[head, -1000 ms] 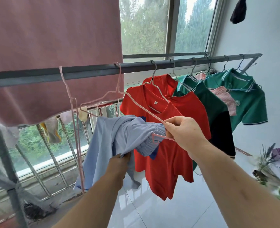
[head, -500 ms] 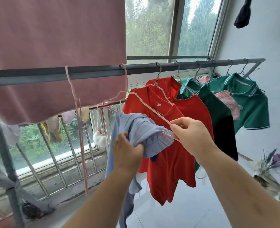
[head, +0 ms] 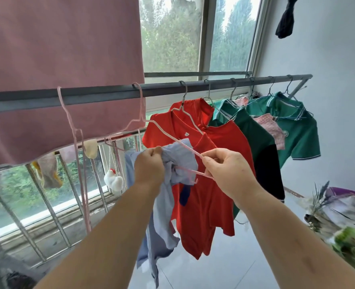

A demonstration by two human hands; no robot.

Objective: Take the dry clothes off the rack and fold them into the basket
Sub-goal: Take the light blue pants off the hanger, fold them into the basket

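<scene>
The light blue garment (head: pixel 164 207) is hanging at the centre of the frame, its top bunched up and its lower part trailing down toward the floor. The left hand (head: pixel 149 166) is gripping that bunched top with curled fingers. Just to its right, the right hand (head: pixel 224 170) is pinching the shoulder end of a pink hanger (head: pixel 172 135) between thumb and fingers; the hanger's hook is sitting on the grey rack bar (head: pixel 214 85) crossing the middle of the frame. Behind the hands, red shirts (head: pixel 220 140) are hanging on the bar, with green shirts (head: pixel 295 130) further right. A large pink cloth (head: pixel 57 59) is filling the upper left.
</scene>
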